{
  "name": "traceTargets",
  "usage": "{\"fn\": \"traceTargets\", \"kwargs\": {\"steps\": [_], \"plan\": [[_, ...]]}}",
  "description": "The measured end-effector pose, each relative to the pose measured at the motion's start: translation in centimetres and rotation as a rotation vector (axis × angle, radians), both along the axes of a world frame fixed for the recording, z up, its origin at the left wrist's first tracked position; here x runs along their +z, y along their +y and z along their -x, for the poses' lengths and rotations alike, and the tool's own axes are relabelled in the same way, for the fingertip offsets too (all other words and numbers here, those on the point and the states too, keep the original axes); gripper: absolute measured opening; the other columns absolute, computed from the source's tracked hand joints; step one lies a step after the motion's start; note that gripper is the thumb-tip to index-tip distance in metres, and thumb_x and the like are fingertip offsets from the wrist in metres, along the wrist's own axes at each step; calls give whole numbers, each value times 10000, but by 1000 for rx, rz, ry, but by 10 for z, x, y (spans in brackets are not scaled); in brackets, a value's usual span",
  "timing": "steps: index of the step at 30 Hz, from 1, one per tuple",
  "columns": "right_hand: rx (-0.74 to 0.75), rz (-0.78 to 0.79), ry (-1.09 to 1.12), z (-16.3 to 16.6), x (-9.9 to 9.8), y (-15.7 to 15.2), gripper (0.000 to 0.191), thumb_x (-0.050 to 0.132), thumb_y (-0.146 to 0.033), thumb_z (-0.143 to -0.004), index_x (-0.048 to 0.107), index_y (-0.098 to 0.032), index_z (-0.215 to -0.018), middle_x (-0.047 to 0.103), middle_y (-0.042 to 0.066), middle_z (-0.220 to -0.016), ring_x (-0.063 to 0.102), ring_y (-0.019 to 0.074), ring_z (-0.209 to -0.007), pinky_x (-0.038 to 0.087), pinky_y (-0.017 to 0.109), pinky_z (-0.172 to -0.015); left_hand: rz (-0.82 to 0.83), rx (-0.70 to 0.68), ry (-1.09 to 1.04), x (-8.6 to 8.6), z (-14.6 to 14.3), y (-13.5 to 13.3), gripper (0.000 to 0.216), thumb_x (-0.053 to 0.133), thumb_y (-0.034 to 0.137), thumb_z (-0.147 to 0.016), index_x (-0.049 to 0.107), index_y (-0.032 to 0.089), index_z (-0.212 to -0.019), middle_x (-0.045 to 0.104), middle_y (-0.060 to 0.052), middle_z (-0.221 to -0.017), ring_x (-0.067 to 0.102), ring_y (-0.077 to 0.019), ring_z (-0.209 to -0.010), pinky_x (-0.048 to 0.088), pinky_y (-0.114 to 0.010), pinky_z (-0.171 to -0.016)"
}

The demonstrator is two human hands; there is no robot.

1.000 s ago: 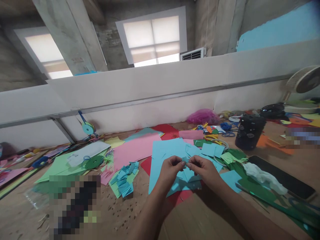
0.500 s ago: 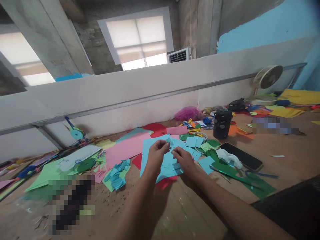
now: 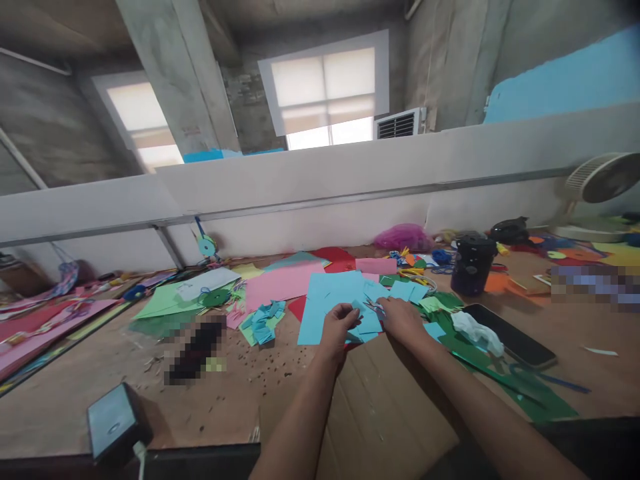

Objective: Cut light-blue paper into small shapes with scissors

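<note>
My left hand (image 3: 339, 328) pinches a small light-blue paper piece (image 3: 357, 316) between thumb and fingertips. Just to its right, my right hand (image 3: 401, 321) is closed around a thin metallic tool, which looks like small scissors (image 3: 373, 305); its tips point toward the left hand and its handles are hidden by the fingers. Under both hands lies a larger light-blue sheet (image 3: 320, 293), with several cut blue squares (image 3: 401, 291) scattered over its right side. Folded blue strips (image 3: 265, 321) are heaped on green paper to the left.
Pink paper (image 3: 275, 283) and green sheets (image 3: 165, 298) spread across the table's left. To the right are a black cup (image 3: 473, 265), a phone (image 3: 510, 337), a crumpled white tissue (image 3: 477, 332) and a fan (image 3: 603, 180). A corded box-like device (image 3: 117, 423) sits at the front-left edge.
My view has turned left and slightly up. The right hand has moved from a bare-looking pinch to gripping the scissors-like tool; the left hand still pinches the blue piece, lower over the sheet.
</note>
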State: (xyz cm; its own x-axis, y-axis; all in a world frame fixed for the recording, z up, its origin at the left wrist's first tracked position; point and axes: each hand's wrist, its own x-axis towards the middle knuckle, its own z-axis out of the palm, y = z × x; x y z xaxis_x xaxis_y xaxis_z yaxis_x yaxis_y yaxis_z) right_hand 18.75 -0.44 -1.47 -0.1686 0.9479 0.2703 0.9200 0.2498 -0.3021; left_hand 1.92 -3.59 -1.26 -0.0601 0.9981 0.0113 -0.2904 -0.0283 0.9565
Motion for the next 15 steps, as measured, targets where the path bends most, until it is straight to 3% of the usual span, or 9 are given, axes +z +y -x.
{"fn": "traceTargets", "kwargs": {"steps": [7,12,15], "plan": [[-117,-39,80,7,-7,2,173,492,-60,-794,636,-131,-858,677,189,-973,611,314,-978,361,368,-811,-4,-19,35,-4,-1,3,433,829,469,-528,600,167,-738,653,-10,-653,592,-126,-597,392,-237,-593],[-187,10,364,-8,-3,5,70,475,-219,-810,540,-195,-817,686,109,-866,637,276,-848,403,335,-697,-2,-56,26,-2,-2,5,413,815,462,-557,602,165,-749,668,-22,-684,597,-127,-605,392,-239,-602],[-104,88,597,-11,2,2,86,418,-313,-817,448,-232,-823,696,35,-797,659,220,-753,451,296,-637,-9,-81,10,-3,0,6,392,808,450,-580,605,163,-754,670,-24,-688,600,-126,-604,395,-239,-603]]}}
